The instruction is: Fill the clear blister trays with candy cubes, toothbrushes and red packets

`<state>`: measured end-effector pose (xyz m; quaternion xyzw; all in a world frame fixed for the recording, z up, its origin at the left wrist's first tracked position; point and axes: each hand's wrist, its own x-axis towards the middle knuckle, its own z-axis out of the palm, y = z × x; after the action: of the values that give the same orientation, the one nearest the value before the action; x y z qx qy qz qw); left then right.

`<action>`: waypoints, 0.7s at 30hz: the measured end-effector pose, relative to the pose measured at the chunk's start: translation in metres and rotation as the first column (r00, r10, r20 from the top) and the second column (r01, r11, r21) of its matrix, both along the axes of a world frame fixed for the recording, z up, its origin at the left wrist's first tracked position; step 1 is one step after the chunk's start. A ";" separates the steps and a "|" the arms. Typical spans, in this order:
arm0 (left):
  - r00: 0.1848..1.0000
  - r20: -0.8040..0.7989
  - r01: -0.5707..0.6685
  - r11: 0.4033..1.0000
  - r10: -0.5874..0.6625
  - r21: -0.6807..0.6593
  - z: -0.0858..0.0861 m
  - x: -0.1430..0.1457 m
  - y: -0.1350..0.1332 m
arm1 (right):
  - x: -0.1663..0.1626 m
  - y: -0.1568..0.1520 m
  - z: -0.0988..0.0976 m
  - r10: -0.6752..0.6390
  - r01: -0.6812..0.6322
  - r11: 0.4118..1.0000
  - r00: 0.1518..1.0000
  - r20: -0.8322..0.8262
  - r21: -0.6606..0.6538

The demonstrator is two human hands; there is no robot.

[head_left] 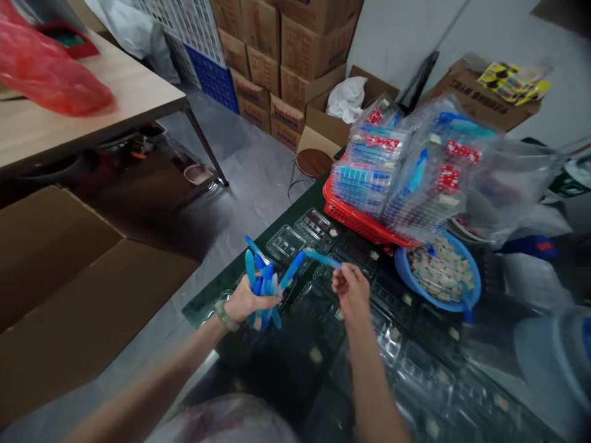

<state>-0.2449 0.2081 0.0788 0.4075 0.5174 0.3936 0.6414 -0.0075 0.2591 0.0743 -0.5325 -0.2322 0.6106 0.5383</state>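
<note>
My left hand (248, 300) is wrapped round a bundle of slim plastic sticks (266, 284) in dark and light blue; their exact kind is unclear. Fingers of my right hand (351, 290) pinch the end of one light blue stick (322, 257), whose far tip reaches close to a stick leaning out of the bundle. I cannot tell whether the two touch. Below both hands, clear plastic blister trays (285, 242) lie in rows on the dark green table (199, 307), several with a small pale piece inside.
Packed clear blisters (364, 178) pile up in a red basket (353, 223) at the back right. Beside it stands a blue bowl (475, 286) of small pale pieces. An open cardboard box (115, 295) is on the left, with a stool (314, 163) beyond the table.
</note>
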 end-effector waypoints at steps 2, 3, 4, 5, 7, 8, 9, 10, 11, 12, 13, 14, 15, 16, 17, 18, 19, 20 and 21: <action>0.999 0.035 0.020 1.000 -0.020 -0.011 -0.004 -0.009 0.000 | -0.007 0.032 -0.021 -0.054 0.055 0.998 0.998 0.021 -0.013; 0.998 0.060 0.023 1.000 -0.022 -0.020 -0.005 -0.012 -0.001 | -0.011 0.046 -0.032 -0.058 0.060 0.998 0.997 0.057 -0.022; 0.997 0.081 0.019 0.999 -0.016 -0.031 -0.006 -0.014 -0.003 | -0.014 0.057 -0.042 -0.051 0.055 0.998 0.993 0.108 -0.030; 0.995 0.096 0.012 0.999 -0.008 -0.046 -0.006 -0.015 -0.005 | -0.017 0.066 -0.052 -0.032 0.038 0.999 0.984 0.174 -0.033; 0.994 0.111 -0.003 0.997 0.012 -0.076 -0.006 -0.016 -0.009 | -0.021 0.079 -0.067 0.027 -0.020 1.000 0.938 0.345 -0.023; 0.994 0.110 -0.017 0.996 0.027 -0.090 -0.006 -0.015 -0.012 | -0.021 0.084 -0.073 0.054 -0.056 0.998 0.888 0.457 -0.007; 0.994 0.106 -0.028 0.994 0.039 -0.103 -0.006 -0.015 -0.014 | -0.021 0.087 -0.078 0.072 -0.092 0.996 0.808 0.585 0.004; 0.994 0.098 -0.036 0.993 0.048 -0.115 -0.006 -0.015 -0.016 | -0.021 0.089 -0.081 0.087 -0.126 0.992 0.696 0.713 0.001; 0.995 0.087 -0.044 0.992 0.055 -0.122 -0.006 -0.015 -0.017 | -0.020 0.091 -0.083 0.103 -0.156 0.988 0.560 0.822 -0.017; 0.996 0.074 -0.048 0.991 0.058 -0.128 -0.007 -0.015 -0.018 | -0.020 0.093 -0.083 0.124 -0.187 0.981 0.414 0.902 -0.049; 0.997 0.058 -0.050 0.990 0.058 -0.132 -0.007 -0.014 -0.019 | -0.019 0.095 -0.082 0.151 -0.220 0.971 0.278 0.949 -0.090; 0.997 0.041 -0.053 0.989 0.059 -0.135 -0.008 -0.013 -0.019 | -0.020 0.096 -0.079 0.174 -0.248 0.960 0.163 0.971 -0.130; 0.998 0.025 -0.062 0.988 0.066 -0.138 -0.009 -0.012 -0.018 | -0.022 0.097 -0.075 0.184 -0.268 0.950 0.076 0.980 -0.157; 0.997 0.011 -0.078 0.987 0.080 -0.141 -0.011 -0.011 -0.017 | -0.024 0.096 -0.069 0.176 -0.280 0.946 0.019 0.984 -0.164; 0.995 0.003 -0.096 0.985 0.097 -0.144 -0.012 -0.010 -0.016 | -0.028 0.094 -0.061 0.149 -0.281 0.949 0.001 0.989 -0.143; 0.994 0.002 -0.109 0.983 0.111 -0.145 -0.012 -0.009 -0.015 | -0.033 0.089 -0.051 0.121 -0.285 0.953 0.037 0.992 -0.106; 0.993 0.011 -0.113 0.983 0.116 -0.143 -0.012 -0.008 -0.013 | -0.039 0.082 -0.040 0.117 -0.304 0.950 0.136 0.984 -0.071; 0.993 0.023 -0.109 0.984 0.113 -0.140 -0.011 -0.007 -0.011 | -0.045 0.072 -0.028 0.164 -0.354 0.934 0.280 0.946 -0.057; 0.994 0.030 -0.099 0.986 0.105 -0.137 -0.009 -0.007 -0.010 | -0.051 0.060 -0.016 0.262 -0.433 0.900 0.434 0.862 -0.055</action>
<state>-0.2519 0.1979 0.0695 0.3287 0.5509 0.3975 0.6561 -0.0589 0.3186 0.0584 -0.6531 -0.6227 0.3438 0.2600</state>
